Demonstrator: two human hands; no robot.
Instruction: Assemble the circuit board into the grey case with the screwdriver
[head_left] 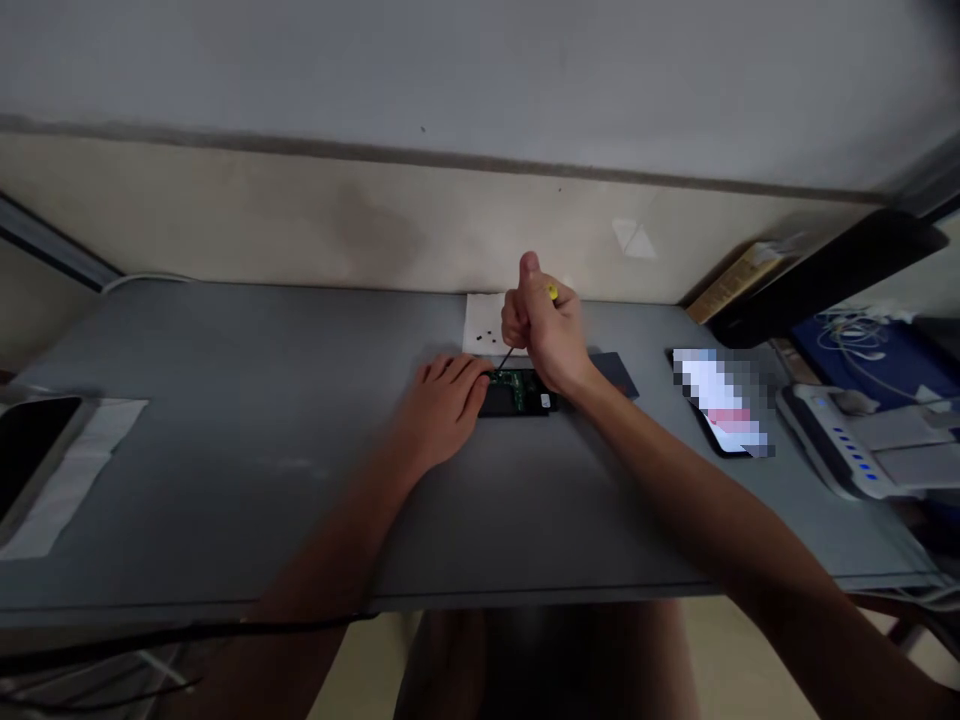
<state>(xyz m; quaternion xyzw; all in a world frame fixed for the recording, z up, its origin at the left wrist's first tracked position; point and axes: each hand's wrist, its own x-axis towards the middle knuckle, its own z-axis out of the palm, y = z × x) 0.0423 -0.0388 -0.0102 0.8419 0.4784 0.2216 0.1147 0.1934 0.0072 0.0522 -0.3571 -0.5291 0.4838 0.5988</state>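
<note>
Fingers (514, 318) of the right hand (556, 335) curl closed around a yellow-ended screwdriver (553, 292), its shaft (507, 357) slanting down-left to the green circuit board (517, 380) in an opened black device (499, 402), long axis left-to-right. The left hand (444, 412), nearer, touches its left end; whether gripping cannot be told.

The single camera is worn on the person's head and faces forward and down across the bench (225, 450) to the wall (480, 80). Coverage is wide: the lap (555, 660) fills the bottom margin, both forearms (690, 500) enter from below, and the circuit board (516, 380) appears small near mid-frame.
</note>
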